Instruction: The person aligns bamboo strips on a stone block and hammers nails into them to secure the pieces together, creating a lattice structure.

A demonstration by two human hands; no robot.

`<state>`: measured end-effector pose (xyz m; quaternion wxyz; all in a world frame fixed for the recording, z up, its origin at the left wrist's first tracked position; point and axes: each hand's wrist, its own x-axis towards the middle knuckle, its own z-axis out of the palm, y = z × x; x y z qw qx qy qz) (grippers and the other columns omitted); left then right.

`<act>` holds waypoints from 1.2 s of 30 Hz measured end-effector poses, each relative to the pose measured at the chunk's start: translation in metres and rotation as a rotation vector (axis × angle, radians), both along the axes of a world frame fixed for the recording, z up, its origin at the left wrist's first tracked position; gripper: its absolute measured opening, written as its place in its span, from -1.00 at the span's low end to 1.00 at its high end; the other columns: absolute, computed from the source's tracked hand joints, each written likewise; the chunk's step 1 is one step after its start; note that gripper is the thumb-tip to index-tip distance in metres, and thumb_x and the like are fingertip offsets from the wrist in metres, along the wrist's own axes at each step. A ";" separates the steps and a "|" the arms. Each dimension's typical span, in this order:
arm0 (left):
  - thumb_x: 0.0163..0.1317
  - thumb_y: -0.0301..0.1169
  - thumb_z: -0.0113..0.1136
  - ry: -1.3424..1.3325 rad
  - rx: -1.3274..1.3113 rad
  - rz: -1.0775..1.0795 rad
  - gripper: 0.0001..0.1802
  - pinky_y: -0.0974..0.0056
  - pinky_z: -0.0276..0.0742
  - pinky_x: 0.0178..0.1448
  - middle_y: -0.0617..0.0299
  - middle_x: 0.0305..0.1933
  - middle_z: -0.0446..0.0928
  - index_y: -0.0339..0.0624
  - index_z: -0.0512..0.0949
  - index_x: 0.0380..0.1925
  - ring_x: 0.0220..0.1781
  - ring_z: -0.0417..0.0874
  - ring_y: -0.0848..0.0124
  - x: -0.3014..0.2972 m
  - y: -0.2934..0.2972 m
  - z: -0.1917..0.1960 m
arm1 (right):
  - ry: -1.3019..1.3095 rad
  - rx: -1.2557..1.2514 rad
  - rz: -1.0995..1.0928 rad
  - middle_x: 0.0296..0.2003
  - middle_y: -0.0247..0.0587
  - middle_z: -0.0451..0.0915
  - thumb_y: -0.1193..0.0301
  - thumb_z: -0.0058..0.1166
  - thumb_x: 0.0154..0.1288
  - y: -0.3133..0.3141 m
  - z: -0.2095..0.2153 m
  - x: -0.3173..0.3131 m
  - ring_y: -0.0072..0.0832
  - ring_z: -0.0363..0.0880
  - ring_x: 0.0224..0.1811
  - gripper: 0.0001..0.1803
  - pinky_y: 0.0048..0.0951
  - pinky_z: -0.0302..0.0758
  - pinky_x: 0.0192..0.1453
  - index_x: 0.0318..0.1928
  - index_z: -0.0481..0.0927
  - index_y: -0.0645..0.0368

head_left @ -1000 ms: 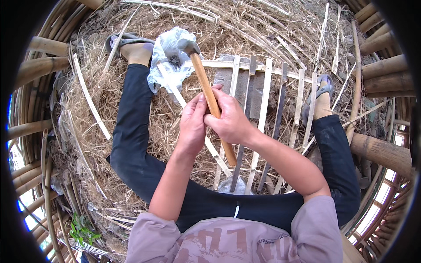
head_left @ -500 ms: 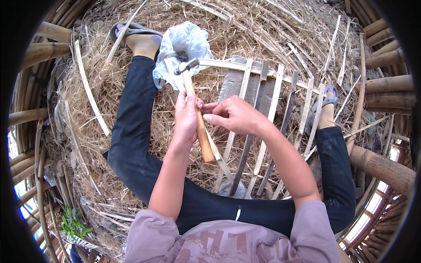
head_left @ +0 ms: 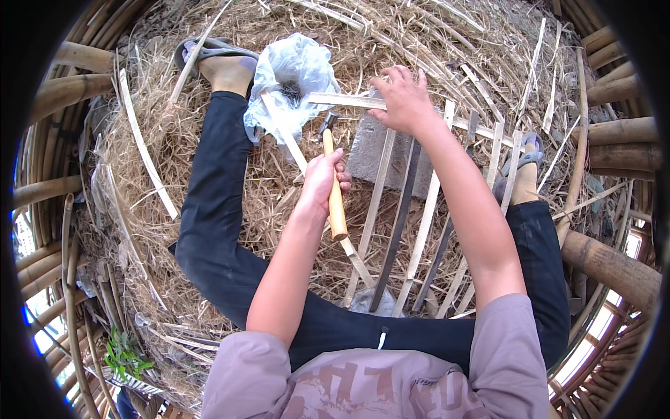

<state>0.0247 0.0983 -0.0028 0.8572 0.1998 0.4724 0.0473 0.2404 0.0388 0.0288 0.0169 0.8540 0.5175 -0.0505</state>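
My left hand is wrapped round the wooden handle of a hammer, whose dark metal head points away from me, beside the plastic bag. Farther right, my right hand reaches over the far end of a slatted frame, fingers spread and curved, thumb by the pale cross strip. Whether it touches the strip I cannot tell. Several pale and dark slats run from that strip toward my lap. Under their far ends lies a grey concrete block.
A clear plastic bag with small dark things inside stands near my left foot. A loose pale strip leans from it toward the slats. Dry straw and scattered strips cover the ground. Bamboo poles wall both sides.
My right hand has left the left hand and moved up and right to the frame's far end, its fingers opening. The left hand and hammer have shifted right, and the hammer head has dropped lower.
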 end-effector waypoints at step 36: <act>0.43 -0.50 0.01 -0.136 0.003 -0.215 -0.87 0.49 0.11 -0.74 0.43 -0.62 0.20 -0.12 0.32 -0.09 -0.75 0.18 0.63 0.004 0.006 -0.021 | 0.493 -0.138 -0.058 0.02 -0.01 0.67 -0.08 -0.27 0.53 0.011 0.009 0.026 -0.07 0.60 0.15 -0.45 -0.06 0.46 0.31 0.11 0.67 -0.05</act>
